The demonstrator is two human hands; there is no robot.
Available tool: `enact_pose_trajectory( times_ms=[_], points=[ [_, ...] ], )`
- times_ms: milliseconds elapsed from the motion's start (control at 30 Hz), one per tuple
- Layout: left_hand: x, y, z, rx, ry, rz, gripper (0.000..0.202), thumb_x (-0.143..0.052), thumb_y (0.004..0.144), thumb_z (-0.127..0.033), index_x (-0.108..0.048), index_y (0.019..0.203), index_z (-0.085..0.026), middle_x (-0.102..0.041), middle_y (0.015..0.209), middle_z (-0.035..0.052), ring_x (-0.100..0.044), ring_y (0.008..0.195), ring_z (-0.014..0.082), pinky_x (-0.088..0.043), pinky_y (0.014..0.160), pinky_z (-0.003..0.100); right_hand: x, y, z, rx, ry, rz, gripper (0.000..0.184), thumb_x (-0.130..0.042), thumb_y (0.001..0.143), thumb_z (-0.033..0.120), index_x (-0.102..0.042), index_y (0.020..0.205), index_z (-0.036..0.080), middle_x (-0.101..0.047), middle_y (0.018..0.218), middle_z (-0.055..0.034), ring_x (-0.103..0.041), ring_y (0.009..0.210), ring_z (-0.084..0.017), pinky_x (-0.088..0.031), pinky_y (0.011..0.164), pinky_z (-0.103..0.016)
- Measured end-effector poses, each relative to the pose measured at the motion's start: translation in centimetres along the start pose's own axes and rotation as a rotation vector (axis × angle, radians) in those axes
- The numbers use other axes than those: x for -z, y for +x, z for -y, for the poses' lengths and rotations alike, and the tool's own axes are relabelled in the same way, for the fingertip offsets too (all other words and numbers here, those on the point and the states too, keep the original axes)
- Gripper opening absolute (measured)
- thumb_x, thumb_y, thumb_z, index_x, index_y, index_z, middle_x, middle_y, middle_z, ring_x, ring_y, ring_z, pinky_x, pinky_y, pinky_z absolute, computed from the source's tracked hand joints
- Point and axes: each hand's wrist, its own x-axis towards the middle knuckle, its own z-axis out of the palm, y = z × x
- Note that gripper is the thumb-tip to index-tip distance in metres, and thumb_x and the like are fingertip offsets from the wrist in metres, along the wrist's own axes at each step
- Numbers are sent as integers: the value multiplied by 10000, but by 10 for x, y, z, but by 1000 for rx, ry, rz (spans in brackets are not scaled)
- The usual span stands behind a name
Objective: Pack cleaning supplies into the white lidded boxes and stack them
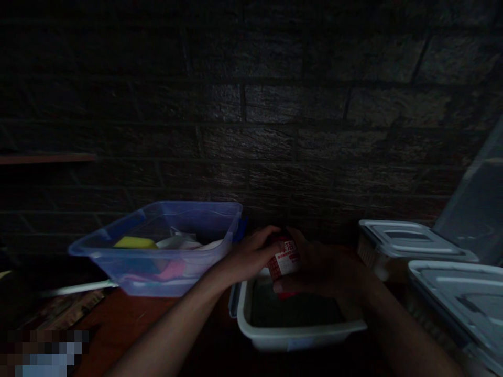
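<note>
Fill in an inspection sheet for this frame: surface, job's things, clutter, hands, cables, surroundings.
Surface: reddish-brown tabletop, dimly lit.
Job's things: red-and-white packet held over an open white bin.
Clutter: clear blue tub holding a yellow item and pale items; two lidded grey boxes on the right.
Hands: left hand and right hand both grip the packet.
Cables: nothing seen.
Surroundings: dark brick wall.
</note>
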Motion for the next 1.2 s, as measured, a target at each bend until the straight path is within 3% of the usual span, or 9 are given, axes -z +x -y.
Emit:
enact_pose_trajectory(
  times_ms=[100, 233, 367, 467, 567, 700, 933, 1200],
  points=[
    [1, -1, 1, -64, -6, 35, 399, -606, 964, -373, -610, 1337, -229, -666, 1340, 87, -611, 1238, 267, -499, 1015, 379, 4, -1, -5, 39, 6, 14, 1144, -835, 690, 659, -297, 1621, 270, -681, 1328, -145, -700, 1108, -335, -553, 875, -440],
    [3, -4, -1, -33, -116, 136, 542, -687, 926, -435, -543, 1410, -238, -665, 1330, 94, -640, 1201, 274, -518, 992, 410, 22, -7, -14, 195, 184, 134, 916, -831, 778, 521, -427, 1572, 308, -605, 1459, -105, -651, 1212, -300, -561, 970, -425],
    [2, -4, 1, 8, -217, 206, 739, -777, 861, -439, -451, 1489, -226, -598, 1431, 136, -627, 1247, 308, -538, 977, 442, 32, -5, -22, 207, 382, 338, 990, -875, 750, 455, -379, 1597, 330, -640, 1421, -73, -685, 1161, -265, -592, 942, -386],
    [0, -2, 4, 12, -248, 212, 806, -817, 831, -391, -415, 1505, -209, -586, 1442, 157, -618, 1266, 319, -527, 1005, 465, 30, 3, -28, 180, 411, 400, 1087, -919, 696, 409, -342, 1614, 320, -659, 1393, -68, -695, 1143, -253, -586, 951, -374],
    [-4, 0, 5, 29, -264, 212, 850, -840, 806, -338, -384, 1512, -209, -595, 1412, 163, -628, 1250, 313, -529, 1003, 467, 26, 13, -34, 241, 446, 445, 1020, -937, 660, 329, -450, 1557, 301, -623, 1447, -57, -658, 1216, -256, -565, 982, -355],
    [-9, 2, 7, 74, -273, 204, 890, -853, 793, -332, -357, 1526, -231, -556, 1446, 178, -631, 1246, 310, -532, 1003, 477, 22, 22, -41, 269, 440, 453, 857, -946, 621, 285, -606, 1408, 266, -693, 1333, -34, -672, 1177, -258, -558, 965, -353],
    [-10, -1, -3, 56, -248, 277, 660, -765, 888, -327, -439, 1452, -217, -617, 1388, 137, -595, 1296, 287, -501, 1051, 452, 17, 28, -50, 254, 489, 438, 779, -943, 625, 338, -606, 1319, 230, -729, 1206, -36, -702, 1095, -242, -579, 889, -327],
    [-4, -16, -16, 16, 17, 292, 755, -871, 769, -385, -494, 1412, -264, -665, 1309, 76, -629, 1206, 295, -532, 948, 391, 20, 24, -56, 95, 389, 330, 677, -844, 724, 597, -595, 1209, 197, -741, 1030, -69, -727, 783, -204, -604, 596, -283]
  ],
)
